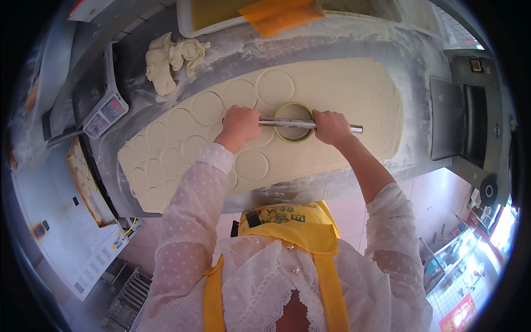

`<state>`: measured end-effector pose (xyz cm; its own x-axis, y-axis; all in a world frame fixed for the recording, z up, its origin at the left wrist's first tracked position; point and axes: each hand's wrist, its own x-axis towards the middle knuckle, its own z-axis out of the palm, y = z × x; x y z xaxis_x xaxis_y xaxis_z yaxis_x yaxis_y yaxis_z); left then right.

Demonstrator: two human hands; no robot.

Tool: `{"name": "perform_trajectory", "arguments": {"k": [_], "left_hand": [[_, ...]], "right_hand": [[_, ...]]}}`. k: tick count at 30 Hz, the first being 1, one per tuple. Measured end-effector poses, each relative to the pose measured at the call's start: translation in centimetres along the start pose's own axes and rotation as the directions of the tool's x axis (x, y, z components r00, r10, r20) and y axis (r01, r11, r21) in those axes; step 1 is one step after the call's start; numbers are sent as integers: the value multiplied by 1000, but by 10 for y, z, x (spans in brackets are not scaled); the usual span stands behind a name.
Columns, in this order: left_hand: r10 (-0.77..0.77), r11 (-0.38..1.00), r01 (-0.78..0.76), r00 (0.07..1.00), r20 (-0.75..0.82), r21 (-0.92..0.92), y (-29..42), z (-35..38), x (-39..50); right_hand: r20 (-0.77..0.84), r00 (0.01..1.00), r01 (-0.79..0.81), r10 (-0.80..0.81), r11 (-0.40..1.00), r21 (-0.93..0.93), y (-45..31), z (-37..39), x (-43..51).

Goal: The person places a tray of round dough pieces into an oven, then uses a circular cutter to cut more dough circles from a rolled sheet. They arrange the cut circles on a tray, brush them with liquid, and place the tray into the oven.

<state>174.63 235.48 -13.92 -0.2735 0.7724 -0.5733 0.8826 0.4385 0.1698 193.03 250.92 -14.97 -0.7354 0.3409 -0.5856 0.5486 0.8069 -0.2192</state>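
Note:
A large rolled-out sheet of dough covers much of the floured worktop, with rows of round cuts over its left half. On it stands a round cutter with a yellow-green rim, crossed by a metal rod. My left hand is closed around the rod left of the cutter. Right of the cutter, my right hand grips the same rod, whose end sticks out beyond the fist. Parts of some cut rounds are hidden under my left hand and forearm.
Dough scraps lie behind the sheet at the left, near a digital scale. An orange sheet rests on a tub at the back. A baking tray with dough pieces is at the left; a machine stands right.

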Motion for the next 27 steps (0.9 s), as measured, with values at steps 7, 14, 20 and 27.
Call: {"name": "perform_trajectory", "arguments": {"k": [7,14,20,27], "left_hand": [[-8,1000,10,997,70,-26,-16,32,23],[0,1000,1,1000,18,-7,-2,1,8],[26,998,-27,1000,-17,-52,4,-1,-54],[154,988,-154,988,4,33,-5,47,-70]], "right_hand": [[119,992,27,-29,999,24,11,18,14],[11,999,-49,50,998,-38,-7,-3,1],[-71,997,-16,20,999,44,-17,4,-60],[20,998,-68,67,993,98,-44,69,-75]]}}
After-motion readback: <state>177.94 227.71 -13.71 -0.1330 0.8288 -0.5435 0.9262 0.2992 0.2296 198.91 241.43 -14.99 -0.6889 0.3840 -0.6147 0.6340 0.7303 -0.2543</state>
